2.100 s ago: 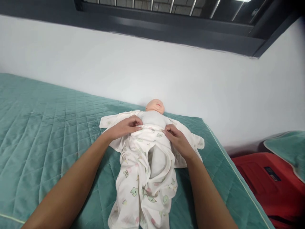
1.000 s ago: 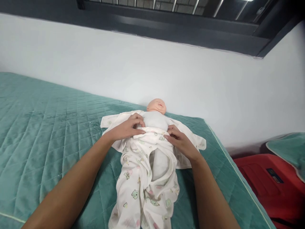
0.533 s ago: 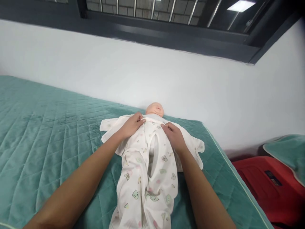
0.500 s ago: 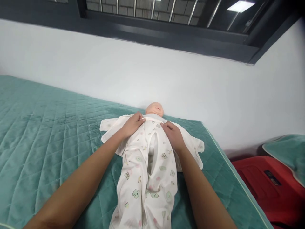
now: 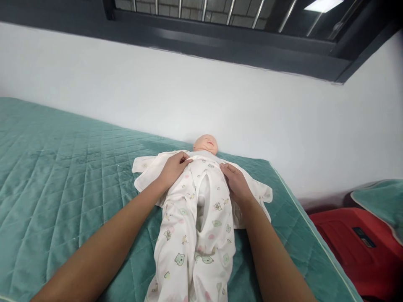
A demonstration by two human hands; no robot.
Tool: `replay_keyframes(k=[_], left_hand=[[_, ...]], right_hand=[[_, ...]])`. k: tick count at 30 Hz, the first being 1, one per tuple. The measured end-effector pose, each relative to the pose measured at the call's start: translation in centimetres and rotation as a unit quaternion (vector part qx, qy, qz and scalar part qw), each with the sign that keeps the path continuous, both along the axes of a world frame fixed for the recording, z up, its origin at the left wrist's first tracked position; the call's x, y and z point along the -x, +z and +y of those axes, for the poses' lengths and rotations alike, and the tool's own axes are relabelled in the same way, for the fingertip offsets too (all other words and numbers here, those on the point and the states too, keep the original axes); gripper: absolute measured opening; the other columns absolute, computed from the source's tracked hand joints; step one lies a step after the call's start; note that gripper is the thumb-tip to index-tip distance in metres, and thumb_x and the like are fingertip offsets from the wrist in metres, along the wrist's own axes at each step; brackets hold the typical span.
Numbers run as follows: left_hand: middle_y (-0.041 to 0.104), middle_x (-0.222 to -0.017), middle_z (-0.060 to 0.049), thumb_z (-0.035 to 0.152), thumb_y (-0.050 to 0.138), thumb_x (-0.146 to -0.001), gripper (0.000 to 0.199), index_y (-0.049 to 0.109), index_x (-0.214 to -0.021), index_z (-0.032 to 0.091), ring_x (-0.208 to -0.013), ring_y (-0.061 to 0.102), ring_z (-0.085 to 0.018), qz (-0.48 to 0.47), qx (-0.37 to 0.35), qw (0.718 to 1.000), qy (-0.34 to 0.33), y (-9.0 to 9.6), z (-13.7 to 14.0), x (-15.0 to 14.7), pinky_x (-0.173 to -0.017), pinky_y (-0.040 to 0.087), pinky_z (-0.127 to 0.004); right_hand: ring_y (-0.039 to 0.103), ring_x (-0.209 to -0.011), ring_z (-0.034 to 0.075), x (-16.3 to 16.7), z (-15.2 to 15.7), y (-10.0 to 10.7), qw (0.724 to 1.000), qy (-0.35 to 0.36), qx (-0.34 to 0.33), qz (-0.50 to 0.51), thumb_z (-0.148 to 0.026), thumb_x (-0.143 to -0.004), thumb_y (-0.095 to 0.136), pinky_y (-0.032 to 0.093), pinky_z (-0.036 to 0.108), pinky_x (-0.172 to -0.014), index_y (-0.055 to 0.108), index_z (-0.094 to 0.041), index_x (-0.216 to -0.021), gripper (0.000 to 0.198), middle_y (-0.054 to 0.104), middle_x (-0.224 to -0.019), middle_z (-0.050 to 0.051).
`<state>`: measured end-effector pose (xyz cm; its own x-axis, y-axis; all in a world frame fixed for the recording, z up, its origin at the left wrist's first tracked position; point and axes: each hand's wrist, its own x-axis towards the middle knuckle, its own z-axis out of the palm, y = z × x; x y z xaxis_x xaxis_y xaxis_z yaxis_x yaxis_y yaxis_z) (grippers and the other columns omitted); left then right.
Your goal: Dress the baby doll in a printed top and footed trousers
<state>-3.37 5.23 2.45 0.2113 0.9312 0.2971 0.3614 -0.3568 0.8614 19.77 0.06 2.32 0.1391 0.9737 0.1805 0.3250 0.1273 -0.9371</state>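
A baby doll (image 5: pixel 205 144) lies on its back with its head toward the wall. White baby pants (image 5: pixel 179 235) with green and pink animal prints cover its legs and reach up the torso; a split shows at the crotch. My left hand (image 5: pixel 175 167) pinches the waistband at its left side. At the waistband's right side, my right hand (image 5: pixel 235 179) grips the cloth between thumb and fingers. Beneath the doll, a white baby shirt (image 5: pixel 147 165) is spread with its sleeves out to both sides. The doll's arms cannot be made out.
A green quilted cover (image 5: pixel 78 184) lies under everything, its edge running down the right. A white wall (image 5: pixel 176 88) rises behind the doll, below a dark window frame (image 5: pixel 189 35) with metal bars. At right sits a red plastic stool (image 5: pixel 352 247) beside green cloth (image 5: pixel 382 201).
My right hand has shifted slightly right and outward along the waistband, which looks more spread. My left hand stays nearly in place. The view has tilted a little.
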Motion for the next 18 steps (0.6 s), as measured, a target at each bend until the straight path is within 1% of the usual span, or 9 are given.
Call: replay_keyframes(k=[4, 6, 9, 12, 15, 18], left_hand=[[0.061, -0.086, -0.002, 0.036, 0.052, -0.091, 0.021, 0.059, -0.079, 0.020, -0.085, 0.053, -0.020, 0.060, -0.065, 0.996, -0.019, 0.4, 0.0, 0.3, -0.081, 0.043, -0.033], [0.060, -0.088, -0.003, 0.036, 0.049, -0.093, 0.022, 0.058, -0.081, 0.020, -0.089, 0.053, -0.020, 0.074, -0.091, 0.993, -0.030, 0.4, 0.0, 0.4, -0.084, 0.042, -0.035], [0.059, -0.090, -0.003, 0.036, 0.048, -0.094, 0.022, 0.058, -0.083, 0.020, -0.090, 0.053, -0.020, 0.071, -0.092, 0.993, -0.034, 0.2, 0.0, 0.4, -0.086, 0.042, -0.035], [0.059, -0.089, -0.003, 0.036, 0.048, -0.094, 0.022, 0.058, -0.083, 0.019, -0.090, 0.053, -0.020, 0.068, -0.088, 0.993, -0.033, 0.1, 0.0, 0.4, -0.087, 0.042, -0.035], [0.059, -0.090, -0.004, 0.036, 0.048, -0.094, 0.022, 0.058, -0.083, 0.019, -0.090, 0.052, -0.020, 0.075, -0.101, 0.992, -0.032, -0.1, 0.1, 0.4, -0.087, 0.042, -0.036], [0.059, -0.088, -0.004, 0.035, 0.047, -0.094, 0.021, 0.057, -0.083, 0.019, -0.089, 0.052, -0.020, 0.086, -0.117, 0.989, -0.032, -0.3, 0.3, 0.5, -0.087, 0.042, -0.036]], right_hand=[[0.052, -0.070, 0.019, -0.2, -0.2, -0.1, 1.000, 0.005, 0.010, 0.001, -0.065, -0.076, 0.060, 0.041, 0.031, -0.062, 0.056, -0.023, -0.073, 0.043, 0.059, -0.069, 0.000], [0.053, -0.071, 0.019, -0.1, -0.5, -0.2, 1.000, -0.001, 0.010, 0.006, -0.061, -0.076, 0.062, 0.042, 0.030, -0.063, 0.058, -0.023, -0.077, 0.039, 0.061, -0.072, 0.001], [0.055, -0.073, 0.019, 0.4, -0.9, -0.5, 0.999, -0.034, 0.002, 0.015, -0.057, -0.075, 0.063, 0.042, 0.031, -0.064, 0.060, -0.023, -0.082, 0.035, 0.065, -0.078, 0.002], [0.056, -0.073, 0.020, 0.8, -1.4, -0.8, 0.998, -0.063, -0.010, 0.012, -0.058, -0.074, 0.063, 0.043, 0.032, -0.065, 0.060, -0.023, -0.084, 0.036, 0.066, -0.078, 0.002], [0.057, -0.074, 0.021, 1.1, -1.7, -0.9, 0.997, -0.068, -0.018, 0.006, -0.058, -0.075, 0.063, 0.043, 0.032, -0.064, 0.058, -0.023, -0.084, 0.037, 0.067, -0.079, 0.003], [0.056, -0.074, 0.020, 1.2, -1.8, -0.8, 0.997, -0.069, -0.016, 0.021, -0.056, -0.076, 0.063, 0.043, 0.031, -0.064, 0.057, -0.023, -0.085, 0.034, 0.067, -0.083, 0.002]])
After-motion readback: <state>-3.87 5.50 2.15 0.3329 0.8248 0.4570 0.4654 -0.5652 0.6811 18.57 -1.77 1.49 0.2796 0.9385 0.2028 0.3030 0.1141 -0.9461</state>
